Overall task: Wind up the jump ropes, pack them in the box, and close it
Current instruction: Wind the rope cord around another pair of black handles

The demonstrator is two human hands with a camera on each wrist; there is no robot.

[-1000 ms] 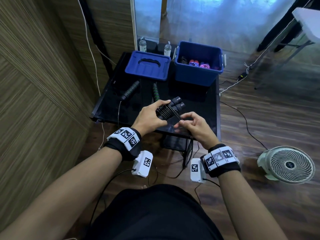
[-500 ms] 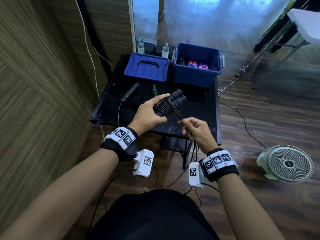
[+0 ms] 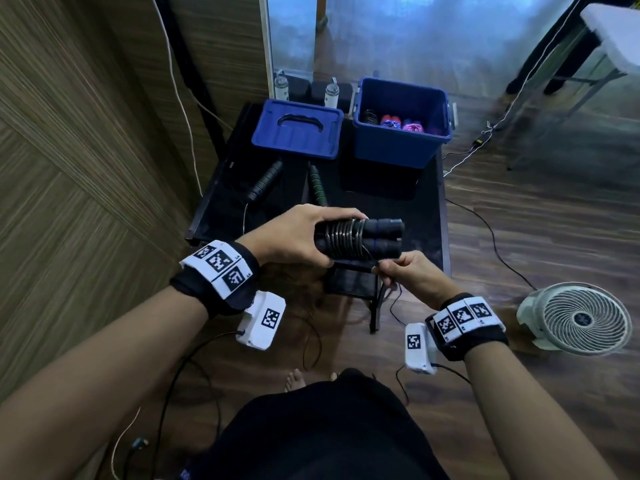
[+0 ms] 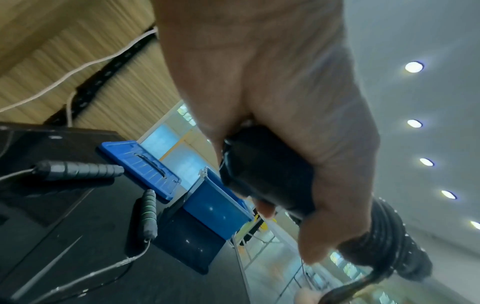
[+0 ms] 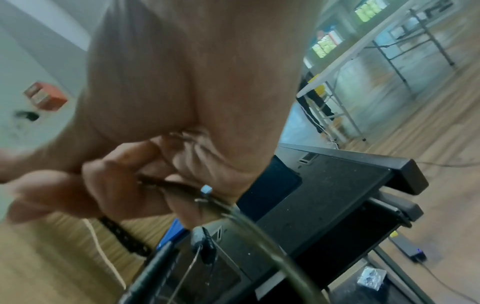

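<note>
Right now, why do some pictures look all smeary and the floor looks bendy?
Head view: sharp in the middle, where the left hand grips the rope handles, but the wide lens curves the floor edges. Left wrist view: ceiling lights glare. Right wrist view: the right hand and rope are motion-blurred.

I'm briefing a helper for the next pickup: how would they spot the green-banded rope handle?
Look at the black table, just in front of the blue lid. Two handles lie there; the green-banded handle is the right one, nearer the blue box, while the black handle has no green.

Glossy black table (image 3: 429,188), blue plastic box (image 3: 398,147), wood-grain floor (image 3: 540,216).
</note>
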